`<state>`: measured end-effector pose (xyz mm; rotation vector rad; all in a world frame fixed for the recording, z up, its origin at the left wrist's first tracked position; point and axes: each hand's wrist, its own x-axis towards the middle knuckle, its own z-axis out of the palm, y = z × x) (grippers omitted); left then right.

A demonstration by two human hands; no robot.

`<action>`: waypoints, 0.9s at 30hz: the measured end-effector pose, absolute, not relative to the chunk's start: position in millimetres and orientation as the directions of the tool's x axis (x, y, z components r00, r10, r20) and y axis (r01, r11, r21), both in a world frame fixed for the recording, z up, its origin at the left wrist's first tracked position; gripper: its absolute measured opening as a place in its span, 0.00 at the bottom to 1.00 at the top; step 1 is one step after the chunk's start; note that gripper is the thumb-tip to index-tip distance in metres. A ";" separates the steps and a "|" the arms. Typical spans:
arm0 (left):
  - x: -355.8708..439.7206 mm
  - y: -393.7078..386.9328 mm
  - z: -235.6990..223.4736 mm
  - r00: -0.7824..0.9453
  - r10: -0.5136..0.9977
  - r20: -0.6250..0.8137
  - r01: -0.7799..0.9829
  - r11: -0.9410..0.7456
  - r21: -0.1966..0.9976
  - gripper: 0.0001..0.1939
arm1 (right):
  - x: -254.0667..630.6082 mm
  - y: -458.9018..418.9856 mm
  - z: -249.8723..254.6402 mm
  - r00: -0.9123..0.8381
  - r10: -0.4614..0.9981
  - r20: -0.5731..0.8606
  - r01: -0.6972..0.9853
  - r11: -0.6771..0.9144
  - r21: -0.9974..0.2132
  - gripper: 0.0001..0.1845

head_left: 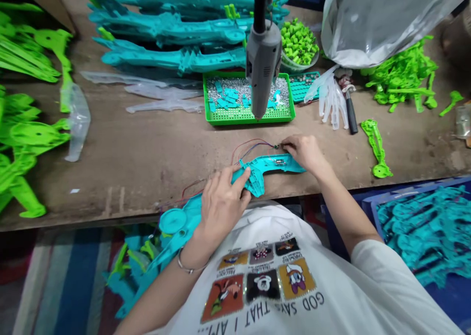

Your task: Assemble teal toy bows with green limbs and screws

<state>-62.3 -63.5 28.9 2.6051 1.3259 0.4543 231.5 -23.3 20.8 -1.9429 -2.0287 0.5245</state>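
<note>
"Running left to right near the table's front edge: the turquoise shell (270, 163). How does it point?"

"Long axis roughly along that edge, slim end right, beside the right hand (305, 151). Stubby grip toward the wearer. Open side up, small metal piece (280, 162) inside. Left of it, a round-ended turquoise part (173, 220); can't tell if they join."

"Surface?"

"Brown tabletop (147, 178), scuffed. Green tray (250, 121) beyond the shell, holding turquoise bits; bowl (300, 60) of lime pieces behind. Turquoise shells (176, 55) lined up at the far left, lime parts (35, 129) heaped on the left. Blue crate (371, 207) below, right, full of turquoise parts. Grey hanging tool (263, 65) overhead."

"Hands?"

"Left hand (222, 193) laid over the shell, narrow, thumb on it, holding. Right hand drawn narrow, fingertips at a small dark part (276, 147) on thin wires (253, 142); can't tell whether it's gripped."
</note>
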 end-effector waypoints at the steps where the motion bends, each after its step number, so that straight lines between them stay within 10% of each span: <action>1: -61.8 -63.3 28.9 0.556 0.810 0.189 0.752 -0.587 0.300 0.24 | 231.0 -18.8 19.0 -0.061 0.996 -0.061 0.903 0.029 -0.428 0.14; 6: -60.4 -62.1 29.2 0.551 0.813 0.187 0.754 -0.582 0.305 0.25 | 228.2 -16.2 20.3 -0.005 1.000 -0.019 0.910 -0.004 -0.414 0.14; 14: -56.9 -62.8 27.7 0.543 0.817 0.193 0.759 -0.576 0.302 0.25 | 196.2 -55.8 32.7 0.321 0.947 -0.020 0.408 -0.157 -0.899 0.04; 27: -52.6 -63.4 31.0 0.540 0.806 0.242 0.748 -0.591 0.302 0.25 | 168.6 -68.7 14.7 0.519 0.855 0.017 0.403 -0.227 -0.887 0.03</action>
